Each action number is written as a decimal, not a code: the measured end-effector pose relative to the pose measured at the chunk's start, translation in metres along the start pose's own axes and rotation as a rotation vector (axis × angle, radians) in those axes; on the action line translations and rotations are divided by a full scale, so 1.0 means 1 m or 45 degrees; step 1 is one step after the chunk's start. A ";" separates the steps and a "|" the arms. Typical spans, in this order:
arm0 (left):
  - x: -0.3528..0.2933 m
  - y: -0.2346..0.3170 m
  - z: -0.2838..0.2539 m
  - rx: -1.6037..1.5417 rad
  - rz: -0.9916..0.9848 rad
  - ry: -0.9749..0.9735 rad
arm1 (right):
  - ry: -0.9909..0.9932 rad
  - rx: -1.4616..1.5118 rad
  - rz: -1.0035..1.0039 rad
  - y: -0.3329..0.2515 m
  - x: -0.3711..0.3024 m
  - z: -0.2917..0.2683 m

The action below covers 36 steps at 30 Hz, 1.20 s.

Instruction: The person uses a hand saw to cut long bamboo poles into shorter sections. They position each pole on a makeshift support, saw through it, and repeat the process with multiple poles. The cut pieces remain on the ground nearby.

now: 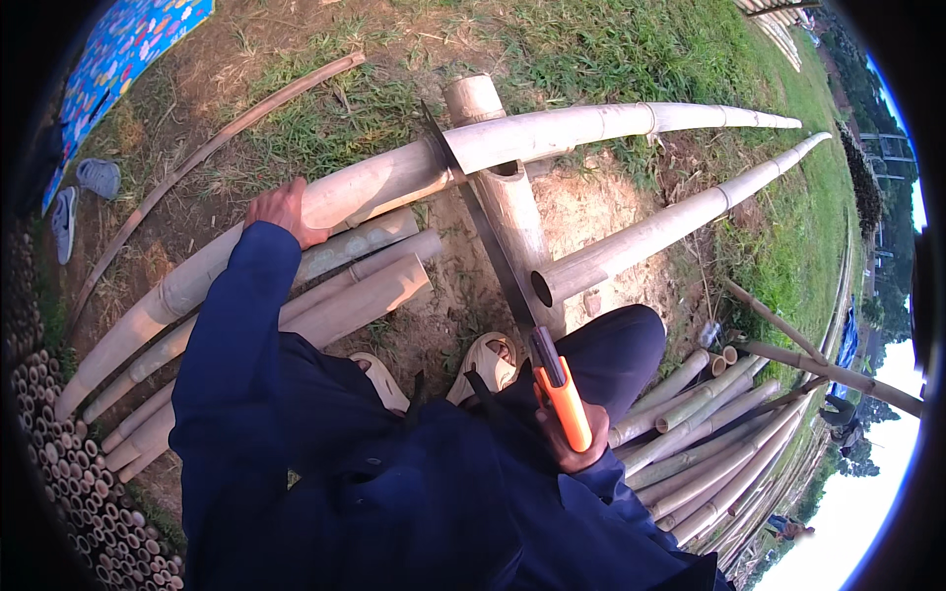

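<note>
A long, thick bamboo pole (581,125) lies crosswise in front of me, resting over a shorter bamboo log (507,212). My left hand (283,212) is wrapped over the pole, left of the saw. In my right hand (574,438) is the orange handle of a hand saw (564,399). Its long dark blade reaches away from me to the pole and stands at the pole's side near the log. How deep the blade sits in the bamboo I cannot make out.
Cut bamboo lengths (360,295) lie beneath my left arm. Another long pole (680,227) slants off to the right. More poles (709,433) are stacked at the right, and short bamboo pieces (89,483) are piled at lower left. Grey shoes (64,222) sit beside a blue patterned cloth (128,64).
</note>
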<state>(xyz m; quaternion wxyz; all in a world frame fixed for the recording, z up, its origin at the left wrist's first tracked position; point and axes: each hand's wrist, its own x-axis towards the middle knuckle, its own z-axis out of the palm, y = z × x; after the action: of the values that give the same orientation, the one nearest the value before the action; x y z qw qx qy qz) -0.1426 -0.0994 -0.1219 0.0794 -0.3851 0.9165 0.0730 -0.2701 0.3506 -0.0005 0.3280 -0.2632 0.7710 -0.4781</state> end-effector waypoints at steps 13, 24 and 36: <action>0.002 -0.003 0.003 -0.055 -0.003 -0.003 | 0.016 -0.028 -0.143 0.017 0.074 0.027; 0.015 -0.005 0.002 -0.006 0.039 -0.033 | -0.074 0.103 -0.086 -0.001 0.186 0.048; 0.002 -0.002 0.006 0.001 0.065 0.011 | -0.040 -0.038 0.067 0.024 0.078 0.019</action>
<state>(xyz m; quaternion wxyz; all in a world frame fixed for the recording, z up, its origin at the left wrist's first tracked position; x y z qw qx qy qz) -0.1421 -0.1014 -0.1281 0.0737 -0.3618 0.9265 0.0730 -0.3079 0.2937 -0.0483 0.3487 -0.2552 0.7796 -0.4534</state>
